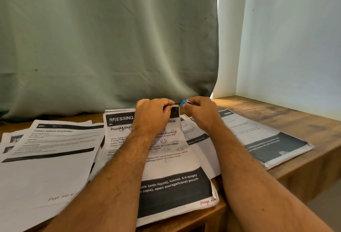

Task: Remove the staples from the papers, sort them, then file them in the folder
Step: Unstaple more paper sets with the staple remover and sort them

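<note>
— Position of the hands?

— Left hand [154, 115] pinches the raised top right corner of the centre stapled papers [166, 158] on the desk [287, 121]. Right hand [200, 112], just beside that corner, has its fingers [190, 107] curled round a blue staple remover [184, 102].

— Other papers?

— Left stack [49, 150] and right stack [263, 139] lie flat. A green curtain [107, 38] hangs behind.

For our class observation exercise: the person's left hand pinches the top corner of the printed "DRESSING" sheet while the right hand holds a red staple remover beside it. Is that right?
One detail is wrong: the head view shows a small blue staple remover, not red, in the right hand. The left hand does pinch the top corner of the printed black-banded "DRESSING" sheet.
</note>
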Motion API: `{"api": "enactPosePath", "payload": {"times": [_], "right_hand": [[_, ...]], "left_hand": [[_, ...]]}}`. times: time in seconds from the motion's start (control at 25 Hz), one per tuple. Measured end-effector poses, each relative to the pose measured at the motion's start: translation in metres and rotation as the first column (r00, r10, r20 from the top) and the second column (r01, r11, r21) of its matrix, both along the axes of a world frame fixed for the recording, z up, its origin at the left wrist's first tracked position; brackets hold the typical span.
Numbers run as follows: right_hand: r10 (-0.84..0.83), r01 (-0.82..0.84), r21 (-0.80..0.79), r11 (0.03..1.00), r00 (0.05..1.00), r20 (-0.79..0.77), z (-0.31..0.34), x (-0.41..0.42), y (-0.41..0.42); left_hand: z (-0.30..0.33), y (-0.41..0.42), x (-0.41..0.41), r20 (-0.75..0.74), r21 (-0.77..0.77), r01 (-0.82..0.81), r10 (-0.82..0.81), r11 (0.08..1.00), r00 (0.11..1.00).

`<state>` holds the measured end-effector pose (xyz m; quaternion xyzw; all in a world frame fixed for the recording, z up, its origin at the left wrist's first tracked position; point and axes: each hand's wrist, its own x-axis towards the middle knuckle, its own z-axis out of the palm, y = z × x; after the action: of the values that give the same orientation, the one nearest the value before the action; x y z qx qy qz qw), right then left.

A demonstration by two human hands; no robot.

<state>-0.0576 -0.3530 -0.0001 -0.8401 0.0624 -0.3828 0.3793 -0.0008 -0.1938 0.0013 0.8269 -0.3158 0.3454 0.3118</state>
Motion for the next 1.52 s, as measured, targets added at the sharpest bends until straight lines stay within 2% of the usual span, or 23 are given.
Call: {"api": "enactPosePath", "payload": {"times": [0.08,0.16,0.28,0.56,0.64,0.72,0.8,0.84,0.88,0.96,1.08,1.16,1.24,1.36,1.44,1.52], "right_hand": [[-0.086,0.090,0.106,0.990,0.995,-0.041,-0.001,0.004,-0.002],[-0.151,0.158,0.025,0.987,0.970,-0.188,-0.006,0.009,-0.003],[-0.173,0.127,-0.151,0.980,0.923,-0.345,-0.014,0.018,0.001],[-0.177,0.067,-0.233,0.970,0.853,-0.491,-0.019,0.029,0.002],[-0.164,0.060,-0.237,0.970,0.877,-0.451,-0.019,0.029,0.002],[-0.088,0.063,-0.121,0.991,0.971,-0.220,-0.014,0.025,0.005],[0.068,-0.071,0.202,0.977,0.997,0.019,-0.003,0.014,0.010],[0.177,-0.183,0.335,0.924,0.983,0.047,0.002,0.006,0.015],[0.292,-0.271,0.406,0.873,0.956,0.011,0.007,-0.002,0.020],[0.412,-0.329,0.394,0.858,0.899,-0.146,0.008,-0.008,0.027],[0.391,-0.301,0.312,0.901,0.874,-0.288,0.005,-0.004,0.033],[0.364,-0.277,0.300,0.913,0.885,-0.292,0.002,-0.001,0.031],[0.350,-0.252,0.350,0.902,0.902,-0.253,0.002,0.000,0.025],[0.304,-0.186,0.485,0.855,0.936,-0.178,0.001,0.002,0.015],[0.255,-0.147,0.532,0.834,0.957,-0.136,0.001,0.005,0.009],[0.227,-0.127,0.566,0.815,0.968,-0.109,0.001,0.008,0.006]], "left_hand": [[0.001,0.002,-0.004,-0.021,-0.042,0.024,-0.025,0.999,0.999],[0.002,0.003,-0.006,-0.043,-0.062,0.065,-0.067,0.996,0.997],[0.002,0.003,-0.008,-0.066,-0.049,0.097,-0.100,0.994,0.993],[0.006,0.000,-0.010,-0.062,-0.003,0.091,-0.091,0.996,0.994],[0.007,0.000,-0.010,-0.063,0.003,0.088,-0.088,0.996,0.994],[0.008,0.000,-0.010,-0.069,-0.035,0.087,-0.089,0.996,0.994],[0.010,0.003,-0.008,-0.077,-0.109,0.086,-0.095,0.990,0.992],[0.012,0.005,-0.007,-0.089,-0.153,0.087,-0.101,0.984,0.991],[0.014,0.007,-0.005,-0.106,-0.198,0.088,-0.110,0.976,0.988],[0.017,0.012,-0.001,-0.129,-0.264,0.076,-0.113,0.962,0.985],[0.021,0.017,0.000,-0.144,-0.289,0.050,-0.095,0.956,0.985],[0.022,0.021,-0.001,-0.139,-0.239,-0.025,-0.009,0.971,0.990],[0.023,0.025,0.001,-0.154,-0.221,-0.178,0.146,0.959,0.977],[0.026,0.039,0.008,-0.316,-0.184,-0.404,0.335,0.896,0.888],[0.025,0.049,0.008,-0.494,-0.160,-0.457,0.330,0.875,0.805],[0.020,0.056,0.008,-0.634,-0.181,-0.444,0.241,0.877,0.735]]}}
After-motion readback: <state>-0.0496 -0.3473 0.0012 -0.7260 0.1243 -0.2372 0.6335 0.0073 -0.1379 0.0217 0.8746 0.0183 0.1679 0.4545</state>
